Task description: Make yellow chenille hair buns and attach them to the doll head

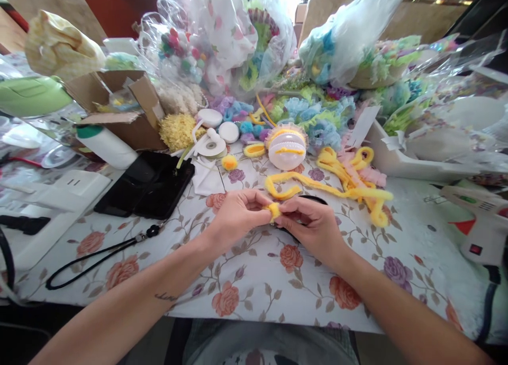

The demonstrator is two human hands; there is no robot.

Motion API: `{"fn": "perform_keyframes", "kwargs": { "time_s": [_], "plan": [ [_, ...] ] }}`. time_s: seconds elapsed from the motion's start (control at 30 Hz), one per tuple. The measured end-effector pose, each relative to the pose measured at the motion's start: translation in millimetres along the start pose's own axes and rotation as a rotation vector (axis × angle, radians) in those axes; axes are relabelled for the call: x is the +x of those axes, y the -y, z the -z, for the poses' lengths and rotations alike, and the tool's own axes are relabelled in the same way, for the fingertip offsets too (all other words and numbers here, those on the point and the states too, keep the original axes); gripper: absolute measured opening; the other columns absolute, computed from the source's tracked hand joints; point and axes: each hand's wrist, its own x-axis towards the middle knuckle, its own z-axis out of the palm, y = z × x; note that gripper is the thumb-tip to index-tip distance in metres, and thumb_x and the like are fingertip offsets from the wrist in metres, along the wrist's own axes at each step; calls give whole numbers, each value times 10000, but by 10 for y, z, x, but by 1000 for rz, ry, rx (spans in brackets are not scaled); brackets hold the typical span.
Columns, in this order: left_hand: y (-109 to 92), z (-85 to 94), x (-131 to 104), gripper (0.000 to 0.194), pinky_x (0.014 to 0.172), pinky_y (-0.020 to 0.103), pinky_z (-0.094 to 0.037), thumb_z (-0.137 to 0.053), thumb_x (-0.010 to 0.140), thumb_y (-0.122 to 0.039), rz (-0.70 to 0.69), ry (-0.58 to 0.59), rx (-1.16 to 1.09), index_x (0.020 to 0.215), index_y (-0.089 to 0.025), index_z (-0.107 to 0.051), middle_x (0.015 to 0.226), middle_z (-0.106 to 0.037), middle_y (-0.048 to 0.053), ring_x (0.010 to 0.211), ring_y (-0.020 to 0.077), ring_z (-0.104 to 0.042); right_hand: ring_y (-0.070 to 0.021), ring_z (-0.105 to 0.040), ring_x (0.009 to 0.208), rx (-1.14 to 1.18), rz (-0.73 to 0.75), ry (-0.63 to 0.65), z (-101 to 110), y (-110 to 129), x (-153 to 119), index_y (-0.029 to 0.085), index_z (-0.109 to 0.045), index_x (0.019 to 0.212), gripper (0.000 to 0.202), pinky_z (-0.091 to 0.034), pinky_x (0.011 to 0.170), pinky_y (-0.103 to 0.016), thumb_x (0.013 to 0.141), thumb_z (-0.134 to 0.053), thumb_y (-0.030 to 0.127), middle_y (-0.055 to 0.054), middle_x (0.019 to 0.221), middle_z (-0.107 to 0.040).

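Observation:
Both hands meet over the middle of the flowered tablecloth, pinching a small fuzzy yellow piece (273, 211) between them. My left hand (242, 212) grips its left side with closed fingers. On its right side, my right hand (311, 221) holds it with fingertips pressed together. A dark object (313, 198) lies partly hidden behind my right hand. Just beyond the hands, a long fuzzy yellow strip (313, 182) curls across the cloth into a yellow tangle. Farther back stands a white round container (287, 152) with yellow trim, near a yellow pompom (229, 162).
A glue gun (478, 222) lies at the right beside a white tray (400, 164). Left are a black phone (145, 188), a strap (95, 262), a power strip (51, 217) and an open cardboard box (119, 127). Bags and colourful trimmings pile up behind.

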Motion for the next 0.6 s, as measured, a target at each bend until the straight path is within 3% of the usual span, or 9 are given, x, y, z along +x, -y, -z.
{"fn": "perform_keyframes", "kwargs": {
  "time_s": [0.3, 0.6],
  "plan": [
    [-44, 43, 32, 156, 799, 233, -538, -748, 726, -230, -50, 28, 13, 875, -191, -769, 897, -765, 24, 862, 157, -687, -152, -620, 645, 232, -202, -47, 43, 30, 47, 215, -655, 815, 130, -527, 617, -290, 773, -742, 302, -8, 739, -668],
    [-41, 58, 19, 155, 763, 245, -545, -743, 727, -242, -30, 60, 13, 866, -176, -765, 878, -763, 49, 828, 167, -688, -163, -632, 720, 221, -140, -24, 23, 8, 29, 213, -658, 837, 103, -539, 664, -299, 780, -732, 254, -27, 824, -680]
  ]
}}
